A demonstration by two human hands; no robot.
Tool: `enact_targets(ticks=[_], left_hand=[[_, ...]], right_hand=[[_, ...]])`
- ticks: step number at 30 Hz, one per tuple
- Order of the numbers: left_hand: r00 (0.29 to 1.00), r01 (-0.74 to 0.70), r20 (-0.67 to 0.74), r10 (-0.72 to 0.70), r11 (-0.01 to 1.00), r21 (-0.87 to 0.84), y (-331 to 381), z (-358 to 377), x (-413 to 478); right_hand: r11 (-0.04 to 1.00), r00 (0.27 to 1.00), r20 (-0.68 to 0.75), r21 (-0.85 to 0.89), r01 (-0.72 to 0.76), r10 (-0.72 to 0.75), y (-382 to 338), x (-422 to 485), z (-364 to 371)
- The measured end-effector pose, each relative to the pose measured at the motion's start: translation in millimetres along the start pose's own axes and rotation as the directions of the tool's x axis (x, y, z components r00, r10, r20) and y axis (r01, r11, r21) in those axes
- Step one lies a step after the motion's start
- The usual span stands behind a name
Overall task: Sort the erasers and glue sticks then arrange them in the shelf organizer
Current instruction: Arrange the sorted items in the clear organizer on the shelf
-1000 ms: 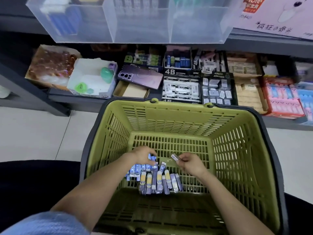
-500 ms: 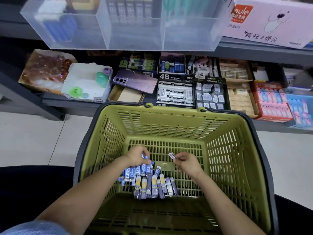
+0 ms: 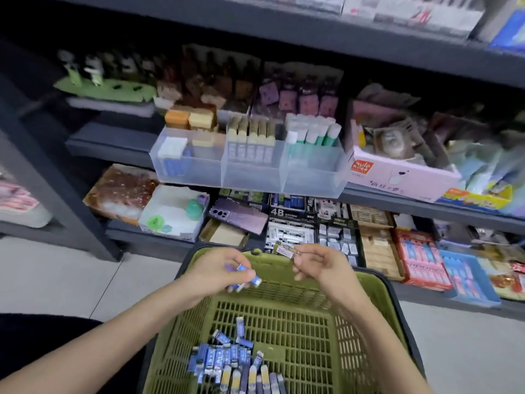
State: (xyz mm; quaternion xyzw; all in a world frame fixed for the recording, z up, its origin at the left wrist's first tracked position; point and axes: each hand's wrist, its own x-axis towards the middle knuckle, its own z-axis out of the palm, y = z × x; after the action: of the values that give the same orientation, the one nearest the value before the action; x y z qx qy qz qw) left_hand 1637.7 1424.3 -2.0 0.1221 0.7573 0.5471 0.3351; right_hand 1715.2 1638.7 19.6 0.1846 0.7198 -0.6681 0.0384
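Pinching small blue-wrapped rectangular erasers (image 3: 246, 275), the left hand (image 3: 218, 268) lies below the left bay of the clear plastic shelf organizer (image 3: 250, 177), nearer it than the right hand (image 3: 321, 265) pinching a pale-labelled eraser (image 3: 286, 249).

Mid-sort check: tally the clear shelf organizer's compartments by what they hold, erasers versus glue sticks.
Eraser compartments: 1, the left compartment
Glue stick compartments: 2, the middle compartment and the right compartment
Total: 3

Dark grey shelving (image 3: 284, 27) spans ten to two o'clock; pale tiled floor (image 3: 65, 280) lies at eight and four o'clock.
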Motion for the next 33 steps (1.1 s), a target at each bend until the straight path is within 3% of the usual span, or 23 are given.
enact_targets(ticks=[3,8,13,18,23,27,30,33], left_hand=[[0.982,-0.128,-0.138,0.127,0.992,0.002,59.8,-20.0,-18.4],[0.886,-0.257,-0.389,0.251,0.966,0.038,130.7,-56.4,-32.2],[0.881,-0.245,-0.457,0.119,0.942,-0.228,152.9,-87.0,-20.9],[0.900,-0.242,-0.433,0.051,0.884,-0.399,160.3,-96.0,-1.1],[0.904,-0.213,-0.426,0.029,0.895,-0.391,163.2,-106.8,12.6],[0.913,-0.216,-0.407,0.035,0.886,-0.410,165.4,-112.4,21.3],[0.920,-0.212,-0.391,0.042,0.889,-0.405,164.7,-112.8,26.9],[0.922,-0.207,-0.384,0.037,0.888,-0.411,161.6,-113.4,30.5]], right_hand=[[0.978,0.975,-0.101,-0.087,0.190,-0.199,-57.9,-4.2,3.3],[0.847,0.854,-0.204,-0.365,0.387,-0.478,-126.1,7.8,9.3],[0.672,0.734,-0.230,-0.632,0.387,-0.639,-159.4,46.7,14.1],[0.568,0.662,-0.224,-0.738,0.364,-0.715,-172.7,89.7,23.9],[0.398,0.690,-0.143,-0.889,0.225,-0.709,-176.9,117.0,20.8],[0.245,0.636,-0.013,-0.929,0.277,-0.771,-181.1,123.6,22.3],[0.125,0.705,0.077,-0.965,0.230,-0.705,-176.6,134.0,22.3],[0.075,0.783,0.107,-0.978,0.193,-0.613,-169.8,144.2,18.5]])
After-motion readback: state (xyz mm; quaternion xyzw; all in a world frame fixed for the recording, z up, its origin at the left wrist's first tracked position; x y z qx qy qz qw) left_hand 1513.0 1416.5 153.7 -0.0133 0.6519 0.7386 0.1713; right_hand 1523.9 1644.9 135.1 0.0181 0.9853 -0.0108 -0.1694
